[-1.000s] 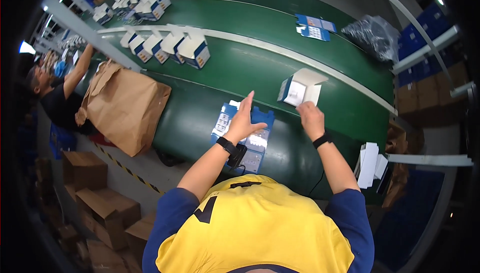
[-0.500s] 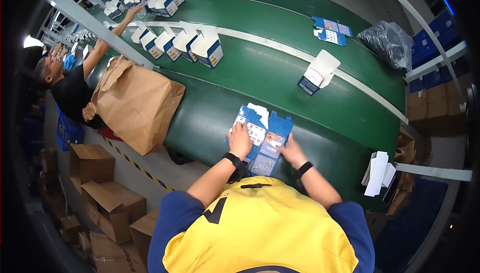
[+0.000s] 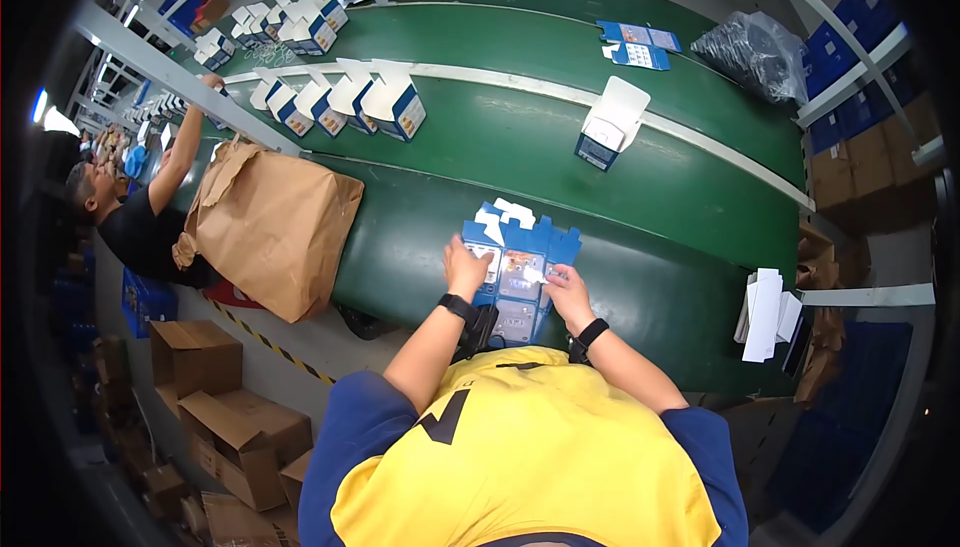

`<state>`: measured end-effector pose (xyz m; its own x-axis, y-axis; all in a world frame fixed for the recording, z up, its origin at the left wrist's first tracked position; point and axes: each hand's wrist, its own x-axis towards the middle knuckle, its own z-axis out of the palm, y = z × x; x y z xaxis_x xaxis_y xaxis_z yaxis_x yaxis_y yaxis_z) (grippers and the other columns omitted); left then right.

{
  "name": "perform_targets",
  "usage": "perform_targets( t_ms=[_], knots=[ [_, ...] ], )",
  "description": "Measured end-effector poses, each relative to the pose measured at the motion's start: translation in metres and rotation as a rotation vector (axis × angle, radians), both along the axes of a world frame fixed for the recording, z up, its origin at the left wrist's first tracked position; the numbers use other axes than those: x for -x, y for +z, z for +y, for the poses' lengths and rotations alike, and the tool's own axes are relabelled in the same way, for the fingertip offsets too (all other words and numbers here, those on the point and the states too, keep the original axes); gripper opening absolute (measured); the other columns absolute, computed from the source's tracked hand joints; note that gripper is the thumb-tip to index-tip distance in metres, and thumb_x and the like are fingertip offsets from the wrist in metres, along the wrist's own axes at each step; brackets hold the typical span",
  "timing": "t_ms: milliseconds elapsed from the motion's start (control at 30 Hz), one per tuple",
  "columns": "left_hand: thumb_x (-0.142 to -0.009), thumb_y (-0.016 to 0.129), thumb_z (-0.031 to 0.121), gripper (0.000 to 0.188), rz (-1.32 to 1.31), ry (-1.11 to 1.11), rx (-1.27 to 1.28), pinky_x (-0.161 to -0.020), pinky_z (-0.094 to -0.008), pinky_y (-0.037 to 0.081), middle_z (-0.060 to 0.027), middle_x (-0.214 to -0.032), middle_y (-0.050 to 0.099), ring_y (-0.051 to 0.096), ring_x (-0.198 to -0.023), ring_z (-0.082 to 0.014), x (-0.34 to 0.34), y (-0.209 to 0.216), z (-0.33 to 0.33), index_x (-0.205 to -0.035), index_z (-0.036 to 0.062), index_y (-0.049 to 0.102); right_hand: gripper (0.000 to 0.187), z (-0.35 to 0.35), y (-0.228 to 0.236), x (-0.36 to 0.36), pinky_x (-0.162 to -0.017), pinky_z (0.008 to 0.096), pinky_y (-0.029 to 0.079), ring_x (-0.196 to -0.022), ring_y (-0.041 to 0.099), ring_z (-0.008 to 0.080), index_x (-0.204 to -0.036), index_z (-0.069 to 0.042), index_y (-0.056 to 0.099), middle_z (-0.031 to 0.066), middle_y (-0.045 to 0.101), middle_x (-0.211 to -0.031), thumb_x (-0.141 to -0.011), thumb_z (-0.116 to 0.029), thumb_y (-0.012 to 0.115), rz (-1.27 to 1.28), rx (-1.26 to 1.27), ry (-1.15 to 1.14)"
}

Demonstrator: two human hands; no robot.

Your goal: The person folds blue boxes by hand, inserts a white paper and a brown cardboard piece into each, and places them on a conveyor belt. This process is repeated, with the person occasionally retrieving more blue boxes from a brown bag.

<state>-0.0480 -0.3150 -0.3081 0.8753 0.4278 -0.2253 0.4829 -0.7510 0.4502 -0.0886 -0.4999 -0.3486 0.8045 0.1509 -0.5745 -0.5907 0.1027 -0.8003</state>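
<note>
My left grip (image 3: 466,267) and right grip (image 3: 567,294) grasp a blue-and-white cardboard carton (image 3: 521,275), not yet formed; 1 open blue-and-white cardboard box (image 3: 605,135) stands formed, far right.

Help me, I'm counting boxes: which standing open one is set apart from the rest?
The lone box beyond the right hand; the other boxes stand in groups farther left.
</note>
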Motion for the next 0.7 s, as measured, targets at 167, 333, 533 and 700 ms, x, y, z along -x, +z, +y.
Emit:
perform_targets(
  t_ms=[167, 333, 533, 700],
  knots=[
    [-0.071, 0.071, 0.026, 0.060, -0.014, 0.009, -0.014, -0.091, -0.0495, 0.035, -0.0128, -0.120, 0.045, 0.040, -0.116, -0.0312, 0.015, 0.001, -0.011, -0.120, 0.0063, 0.043, 0.053, -0.003, -0.010, -0.007, -0.079, 0.0262, 0.041, -0.098, 0.052, 0.0154, -0.123, -0.001, 0.042, 0.0095, 0.054, -0.115, -0.075, -0.005, 0.063, 0.052, 0.007, -0.084],
    [-0.072, 0.070, 0.021, 0.054, -0.229, -0.147, -0.053, -0.087, -0.0476, 0.037, -0.0127, -0.116, 0.047, 0.045, -0.110, -0.0316, 0.016, 0.015, -0.022, -0.117, 0.0067, 0.045, 0.050, -0.007, 0.043, -0.003, -0.078, 0.0282, 0.039, -0.092, 0.051, 0.0143, -0.117, -0.001, 0.044, 0.0070, 0.055, -0.108, -0.072, -0.008, 0.064, 0.184, -0.212, -0.224],
    [-0.068, 0.074, 0.017, 0.050, -0.137, -0.186, 0.149, -0.083, -0.0423, 0.038, -0.0107, -0.104, 0.051, 0.048, -0.103, -0.0301, 0.013, -0.009, -0.040, -0.111, 0.0079, 0.050, 0.047, -0.022, -0.007, -0.005, -0.076, 0.0297, 0.043, -0.091, 0.051, 0.0163, -0.111, -0.001, 0.047, 0.0089, 0.051, -0.099, -0.069, -0.008, 0.067, -0.096, 0.227, -0.282],
    [-0.065, 0.076, 0.020, 0.044, -0.227, -0.533, -0.090, -0.081, -0.0423, 0.038, -0.0099, -0.100, 0.053, 0.048, -0.102, -0.0294, 0.008, -0.017, -0.047, -0.101, 0.0078, 0.055, 0.045, -0.071, -0.077, 0.016, -0.071, 0.0314, 0.046, -0.086, 0.051, 0.0176, -0.113, -0.004, 0.046, 0.0072, 0.051, -0.091, -0.073, -0.010, 0.065, 0.008, 0.509, -0.499]
  ],
)
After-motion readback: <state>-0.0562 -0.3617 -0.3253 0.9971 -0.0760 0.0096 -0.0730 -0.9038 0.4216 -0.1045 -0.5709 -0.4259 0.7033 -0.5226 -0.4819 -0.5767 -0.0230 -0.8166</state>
